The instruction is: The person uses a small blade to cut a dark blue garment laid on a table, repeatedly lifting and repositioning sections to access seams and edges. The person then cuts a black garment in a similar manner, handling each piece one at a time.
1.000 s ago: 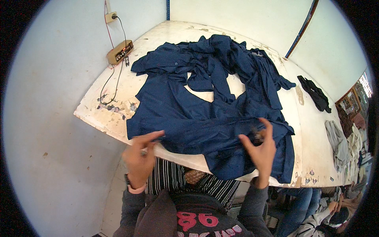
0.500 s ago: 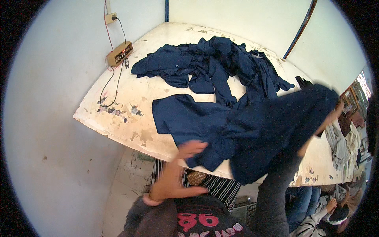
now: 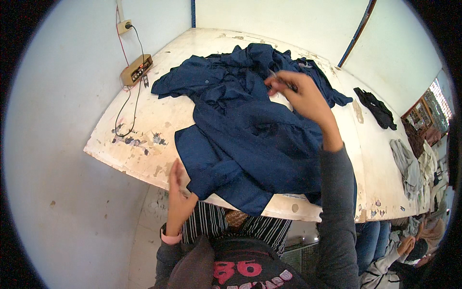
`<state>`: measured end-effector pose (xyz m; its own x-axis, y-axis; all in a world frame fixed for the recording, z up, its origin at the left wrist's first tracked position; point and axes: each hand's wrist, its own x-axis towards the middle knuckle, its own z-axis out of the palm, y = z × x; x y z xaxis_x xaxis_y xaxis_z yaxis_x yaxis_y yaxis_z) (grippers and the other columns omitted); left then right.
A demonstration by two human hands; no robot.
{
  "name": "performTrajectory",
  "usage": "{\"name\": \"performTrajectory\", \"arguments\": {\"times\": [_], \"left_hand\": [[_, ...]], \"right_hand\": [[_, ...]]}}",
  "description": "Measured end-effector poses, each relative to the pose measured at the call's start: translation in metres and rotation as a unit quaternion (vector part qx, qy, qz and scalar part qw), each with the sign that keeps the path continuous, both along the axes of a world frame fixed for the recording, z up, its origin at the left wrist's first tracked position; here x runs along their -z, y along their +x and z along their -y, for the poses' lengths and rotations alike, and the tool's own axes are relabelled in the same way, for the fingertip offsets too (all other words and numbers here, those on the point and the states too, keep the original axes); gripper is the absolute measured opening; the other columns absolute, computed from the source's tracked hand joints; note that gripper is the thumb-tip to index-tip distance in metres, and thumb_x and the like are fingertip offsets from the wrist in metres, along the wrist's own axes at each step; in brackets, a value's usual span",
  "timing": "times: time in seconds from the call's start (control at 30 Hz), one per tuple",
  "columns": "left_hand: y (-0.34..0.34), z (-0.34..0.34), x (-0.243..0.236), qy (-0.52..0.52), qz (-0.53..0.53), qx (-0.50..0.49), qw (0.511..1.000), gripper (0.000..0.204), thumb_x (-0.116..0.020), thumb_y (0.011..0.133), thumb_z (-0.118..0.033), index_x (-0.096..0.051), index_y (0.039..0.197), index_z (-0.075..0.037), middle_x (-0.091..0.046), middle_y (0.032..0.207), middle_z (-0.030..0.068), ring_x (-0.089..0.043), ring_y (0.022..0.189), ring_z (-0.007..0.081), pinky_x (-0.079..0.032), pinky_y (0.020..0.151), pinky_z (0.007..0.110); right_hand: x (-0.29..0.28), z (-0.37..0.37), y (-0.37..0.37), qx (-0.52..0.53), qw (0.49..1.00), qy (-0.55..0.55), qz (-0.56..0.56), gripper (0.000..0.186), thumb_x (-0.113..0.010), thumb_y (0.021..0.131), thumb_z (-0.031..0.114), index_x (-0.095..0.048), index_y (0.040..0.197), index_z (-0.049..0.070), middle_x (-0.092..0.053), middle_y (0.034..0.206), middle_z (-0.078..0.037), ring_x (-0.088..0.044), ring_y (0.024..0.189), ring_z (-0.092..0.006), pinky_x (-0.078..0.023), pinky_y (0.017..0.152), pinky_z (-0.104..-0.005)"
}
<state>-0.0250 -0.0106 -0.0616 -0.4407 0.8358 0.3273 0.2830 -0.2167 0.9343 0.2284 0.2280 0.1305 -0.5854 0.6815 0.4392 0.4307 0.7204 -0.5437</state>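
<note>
Cloth (image 3: 250, 144): frame centre, lapping over table's (image 3: 127, 156) lower edge.
Left hand (image 3: 181, 204): left of centre, spread, beside cloth.
Right hand (image 3: 305, 96): above centre, curled; grip I cannot tell.
Clear room: table, left.

Garment pile (image 3: 255, 130) sits mid-worktop (image 3: 159, 115), from nr far edge to near edge. To its L, a box (image 3: 137, 70) at the L edge, cable (image 3: 136, 108) looped on the worktop btwn box & near-L corner, wall socket (image 3: 124, 26) above; to its R, a crumpled cloth (image 3: 378, 111) nr far edge, 2nd cloth (image 3: 405, 166) in front, toward R end.
</note>
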Motion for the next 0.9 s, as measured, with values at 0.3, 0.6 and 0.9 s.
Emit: {"name": "performTrajectory", "arguments": {"times": [0.3, 0.6, 0.9], "left_hand": [[0.054, -0.005, -0.061, -0.008, -0.342, 0.444, 0.828, 0.073, -0.072, 0.081, -0.024, -0.049, 0.148, -0.010, -0.054, 0.140, 0.0192, -0.055, 0.127, 0.0366, -0.043, 0.106, 0.043], [0.066, -0.088, -0.020, -0.019, -0.020, 0.270, 0.963, 0.014, -0.068, 0.093, -0.005, -0.069, 0.105, 0.000, -0.070, 0.092, 0.0092, -0.070, 0.077, 0.0181, -0.054, 0.067, 0.031], [-0.072, -0.073, -0.009, 0.238, 0.523, 0.201, 0.793, 0.062, -0.048, 0.103, -0.055, -0.048, 0.148, -0.012, -0.053, 0.150, 0.0089, -0.052, 0.135, 0.0282, -0.039, 0.116, 0.047]], "right_hand": [[0.063, 0.087, 0.044, 0.116, 0.989, -0.091, -0.005, 0.015, -0.070, 0.091, 0.012, -0.070, 0.099, -0.001, -0.064, 0.073, -0.014, -0.054, 0.063, -0.0153, -0.045, 0.061, -0.0321], [0.073, 0.161, 0.078, 0.214, 0.948, -0.130, -0.196, 0.007, -0.071, 0.092, 0.005, -0.072, 0.097, 0.000, -0.068, 0.079, -0.001, -0.055, 0.069, -0.0031, -0.043, 0.063, -0.0203], [0.137, 0.194, 0.086, 0.235, 0.971, -0.007, -0.043, 0.046, -0.083, 0.068, 0.005, -0.070, 0.112, 0.008, -0.068, 0.104, -0.011, -0.068, 0.098, -0.0283, -0.053, 0.078, -0.0311]]}}
